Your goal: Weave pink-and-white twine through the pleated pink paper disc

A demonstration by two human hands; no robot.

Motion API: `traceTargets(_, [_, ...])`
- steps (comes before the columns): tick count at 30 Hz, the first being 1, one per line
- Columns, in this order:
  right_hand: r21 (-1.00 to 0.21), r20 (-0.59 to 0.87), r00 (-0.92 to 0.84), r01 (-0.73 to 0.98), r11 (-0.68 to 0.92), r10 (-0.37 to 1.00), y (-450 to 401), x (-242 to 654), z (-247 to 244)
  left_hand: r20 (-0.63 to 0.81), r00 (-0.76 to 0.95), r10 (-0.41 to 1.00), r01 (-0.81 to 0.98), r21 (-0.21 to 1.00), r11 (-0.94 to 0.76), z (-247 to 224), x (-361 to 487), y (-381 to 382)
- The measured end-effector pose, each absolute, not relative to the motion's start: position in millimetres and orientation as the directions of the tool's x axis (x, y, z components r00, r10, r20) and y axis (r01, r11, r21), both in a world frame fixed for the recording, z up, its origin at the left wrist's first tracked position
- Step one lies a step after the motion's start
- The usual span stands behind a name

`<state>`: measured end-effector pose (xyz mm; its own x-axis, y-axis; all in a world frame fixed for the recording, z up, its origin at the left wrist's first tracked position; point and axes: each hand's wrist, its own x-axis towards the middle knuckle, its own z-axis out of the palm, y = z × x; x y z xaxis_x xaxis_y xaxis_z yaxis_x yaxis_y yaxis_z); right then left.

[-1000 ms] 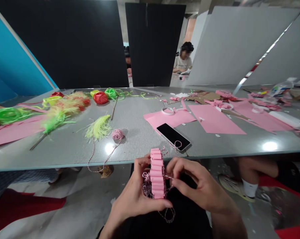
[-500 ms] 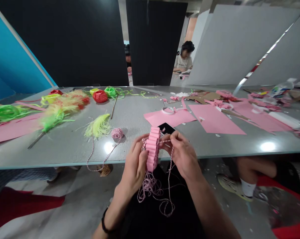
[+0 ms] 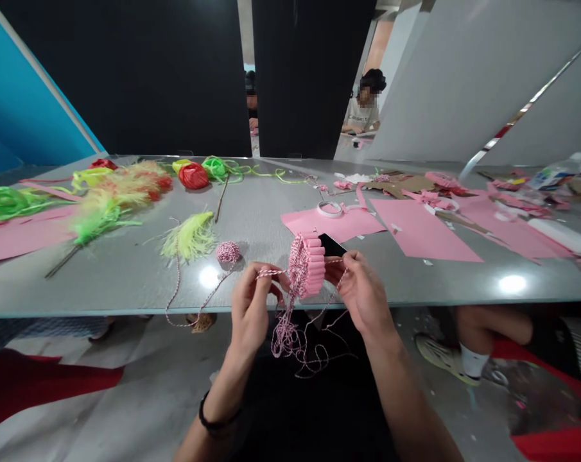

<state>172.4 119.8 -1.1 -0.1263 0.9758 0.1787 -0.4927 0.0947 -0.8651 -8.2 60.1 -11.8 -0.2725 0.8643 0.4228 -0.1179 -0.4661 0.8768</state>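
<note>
Between my hands, at the table's front edge, is a round pink pleated-paper piece, its left face covered with pink-and-white twine. My left hand pinches twine strands that run to that face. On the other side my right hand pinches a strand stretched from the piece, with its loose length drooping below. A tangle of twine hangs under the piece, over my lap. The twine ball lies on the table to the left, and its tail loops over the edge.
On the grey table lie a yellow-green fringe tuft, a red yarn ball and feathery stems at left. Pink sheets, a white tape ring and a dark flat object lie to the right. People sit beyond the panels.
My left hand has let go of the paper piece's side, moved left and pinched twine strands. The piece has turned so its twine-covered face shows. My right hand still pinches its strand.
</note>
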Motion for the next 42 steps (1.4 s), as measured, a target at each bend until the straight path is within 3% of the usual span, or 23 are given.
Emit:
traceTargets(5, [-0.856,0.179,-0.094,-0.506,0.108,0.979,118.0,170.2,-0.3,0.395,-0.197,0.897,-0.255,0.863,-0.436,-7.9,-15.9,57.1])
traceTargets(9, [-0.867,0.204,-0.021,-0.468,0.17,0.979,111.0,160.6,-5.4,0.427,-0.073,0.901,-0.156,0.888,-0.433,-6.5,-9.8,52.6])
traceTargets(11, [-0.883,0.247,0.072,-0.394,0.255,0.966,105.3,152.6,-7.9,0.446,-0.097,0.89,-0.08,0.888,-0.454,-7.6,-1.6,51.9])
traceTargets(16, [-0.895,0.4,0.185,-0.131,0.426,0.898,98.3,134.8,-8.4,0.447,-0.073,0.892,-0.104,0.886,-0.452,-13.9,11.2,52.9])
traceTargets(23, [-0.912,0.361,0.182,-0.134,0.387,0.915,110.9,141.7,-13.6,0.476,-0.036,0.879,-0.109,0.872,-0.477,-4.7,-7.9,44.5])
traceTargets(35, [-0.925,0.327,0.172,-0.143,0.352,0.929,110.3,147.0,-17.3,0.319,-0.1,0.943,-0.31,0.89,-0.334,-17.7,-20.0,38.8])
traceTargets(40, [-0.923,0.319,0.182,-0.164,0.349,0.93,114.7,150.8,-19.0,0.3,-0.084,0.95,-0.244,0.918,-0.312,-19.3,-52.5,30.6])
traceTargets(42, [-0.921,0.317,0.201,-0.167,0.351,0.927,116.6,152.6,-19.1,0.31,-0.157,0.938,-0.17,0.927,-0.335,-20.6,-71.5,25.8])
